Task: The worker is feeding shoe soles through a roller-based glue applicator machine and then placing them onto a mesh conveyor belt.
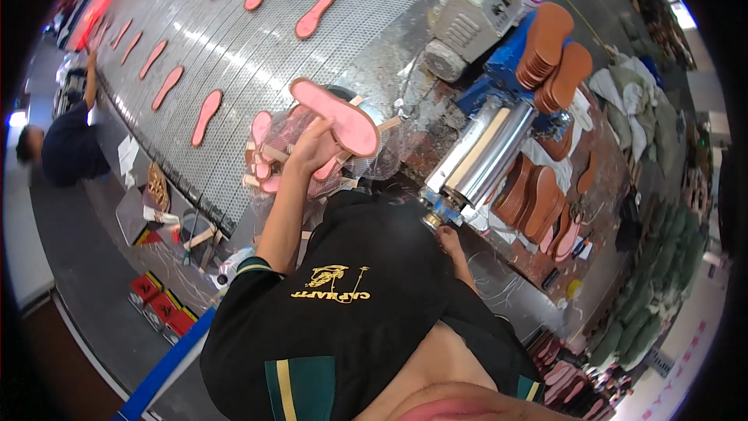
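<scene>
My left hand (315, 144) holds one pink insole (354, 126), its fingers closed around the edge near the middle, with the pink face up. The insole is out in front of me, a little left of centre. Its long axis slants: the narrow end points away and to the left, the wide end towards me and to the right.

That wide end faces a pair of rollers (483, 156), well apart from it on my right. The rollers slant the other way, from near me to away and right, so insole and rollers lie roughly crosswise.

My right hand (448, 239) is the nearer one to the rollers, low beside a brass-coloured knob (432, 221) at their near end. Its fingers are partly hidden; I cannot tell whether they grip or touch the knob.

Beneath the held insole is a clear plastic bag (382, 168) with more pink insoles. Beyond it, a metal mesh belt (273, 47) carries others in two spaced rows. To the right of the rollers, brown insoles (534, 199) stand stacked on the worktop (596, 210).
</scene>
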Tool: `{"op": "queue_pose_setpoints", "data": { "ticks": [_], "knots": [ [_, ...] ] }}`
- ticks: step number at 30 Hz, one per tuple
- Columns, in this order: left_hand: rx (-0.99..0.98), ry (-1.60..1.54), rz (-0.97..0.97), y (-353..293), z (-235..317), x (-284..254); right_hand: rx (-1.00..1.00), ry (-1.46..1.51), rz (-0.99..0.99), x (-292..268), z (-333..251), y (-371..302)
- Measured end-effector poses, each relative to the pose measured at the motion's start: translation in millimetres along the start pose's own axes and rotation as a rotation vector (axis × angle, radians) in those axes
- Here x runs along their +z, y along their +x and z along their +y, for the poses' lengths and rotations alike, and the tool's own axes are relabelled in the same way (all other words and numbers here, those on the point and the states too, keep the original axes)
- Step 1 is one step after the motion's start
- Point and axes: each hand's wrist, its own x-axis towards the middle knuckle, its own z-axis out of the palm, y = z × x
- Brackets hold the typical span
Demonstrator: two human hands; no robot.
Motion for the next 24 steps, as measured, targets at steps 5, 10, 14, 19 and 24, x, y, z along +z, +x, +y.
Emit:
{"op": "queue_pose_setpoints", "data": {
  "ticks": [5,10,14,19,24],
  "knots": [
    [0.478,-0.273,0.263,-64.7,28.6,-56.9,0.125,0.041,-0.04,-8.0,-36.6,-8.9],
    [0.716,-0.488,0.545,-136.7,66.8,-135.2,0.195,-0.005,-0.048,-9.1,-54.7,-13.4],
    [0.812,-0.616,0.711,-179.9,71.6,-195.4,0.256,-0.013,-0.038,-10.0,-59.7,-14.7],
    [0.839,-0.738,0.885,-184.3,63.6,-246.7,0.209,-0.083,0.042,-10.2,-56.2,-17.7],
    [0.762,-0.806,1.044,-163.0,59.3,-282.2,-0.176,-0.332,-0.063,-19.9,-32.7,-22.6]
  ]
}}
